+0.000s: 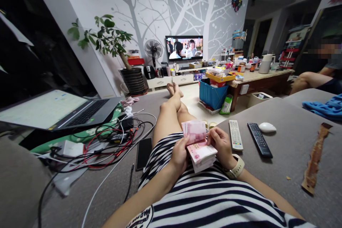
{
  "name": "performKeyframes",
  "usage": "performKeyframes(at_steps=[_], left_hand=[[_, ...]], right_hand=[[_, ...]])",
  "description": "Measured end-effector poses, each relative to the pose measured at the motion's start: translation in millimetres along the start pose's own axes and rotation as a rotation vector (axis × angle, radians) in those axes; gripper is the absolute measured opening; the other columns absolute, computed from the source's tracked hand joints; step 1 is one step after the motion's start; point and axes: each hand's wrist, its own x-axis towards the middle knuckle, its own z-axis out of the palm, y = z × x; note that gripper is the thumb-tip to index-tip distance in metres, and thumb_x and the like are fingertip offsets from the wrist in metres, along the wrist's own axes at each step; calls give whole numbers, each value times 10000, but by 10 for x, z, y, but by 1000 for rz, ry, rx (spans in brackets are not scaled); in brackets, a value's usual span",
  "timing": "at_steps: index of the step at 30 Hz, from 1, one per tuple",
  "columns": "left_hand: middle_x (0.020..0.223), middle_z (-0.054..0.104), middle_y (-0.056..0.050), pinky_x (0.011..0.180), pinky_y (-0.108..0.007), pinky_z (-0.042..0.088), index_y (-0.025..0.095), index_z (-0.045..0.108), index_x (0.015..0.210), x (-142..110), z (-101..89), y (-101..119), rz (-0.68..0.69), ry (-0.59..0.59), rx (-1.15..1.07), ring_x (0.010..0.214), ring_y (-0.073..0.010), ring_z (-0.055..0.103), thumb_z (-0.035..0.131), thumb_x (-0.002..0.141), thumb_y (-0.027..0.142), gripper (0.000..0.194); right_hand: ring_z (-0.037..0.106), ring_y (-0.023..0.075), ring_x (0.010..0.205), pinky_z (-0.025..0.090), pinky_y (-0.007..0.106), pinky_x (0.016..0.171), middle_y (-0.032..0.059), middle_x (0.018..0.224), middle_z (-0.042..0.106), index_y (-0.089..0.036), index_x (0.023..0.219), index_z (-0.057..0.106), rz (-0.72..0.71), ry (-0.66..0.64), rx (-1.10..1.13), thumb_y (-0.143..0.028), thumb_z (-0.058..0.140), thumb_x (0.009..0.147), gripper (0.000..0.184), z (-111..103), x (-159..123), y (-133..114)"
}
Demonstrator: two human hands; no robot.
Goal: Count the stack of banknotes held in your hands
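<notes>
A thick stack of pink banknotes (203, 155) is held above my lap, bent so that some notes stand up at the far side while the rest lean toward me. My left hand (179, 154) is closed around the stack's left side, with the thumb on top near the fold. At the right, my right hand (220, 145) has its fingers curled in a pinch at the notes' upper right edge; a watch with a pale strap (236, 167) is on that wrist. Striped cloth (208, 192) lies under both hands.
Right of me on the grey sofa lie a white remote (235, 135), a black remote (259, 140), a white mouse (267, 127) and a brown strip (315, 160). At left are a phone (144, 154), tangled cables (107, 146) and a laptop (58, 110). Another person's leg (307, 80) shows far right.
</notes>
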Motion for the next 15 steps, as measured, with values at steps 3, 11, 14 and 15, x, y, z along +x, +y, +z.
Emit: performKeyframes(at_steps=[3,11,14,15], left_hand=[[831,745,-110,835,-402,508,119,702,827,-17,-13,-4,3,-68,22,938,-306,672,704,641,317,271],[795,737,-119,757,-360,507,105,716,792,-52,-24,22,9,-128,98,787,-265,686,683,676,339,263],[767,738,-113,754,-364,512,99,717,783,-59,-16,22,13,-98,98,812,-281,686,675,691,328,250],[758,738,-108,761,-371,514,96,717,784,-62,-7,24,19,-82,88,830,-291,684,676,694,330,254]], right_hand=[[419,106,531,351,244,542,-40,563,481,-187,663,521,-35,44,-54,-394,659,789,279,14,14,-14],[397,115,564,336,243,526,-39,606,453,-192,679,507,2,52,-92,-420,695,735,301,11,43,4],[380,110,555,326,247,531,-36,583,453,-181,613,503,10,29,-129,-415,679,752,324,-6,31,14],[376,109,552,322,248,532,-37,578,451,-179,609,507,8,28,-129,-411,679,753,322,-10,26,13]])
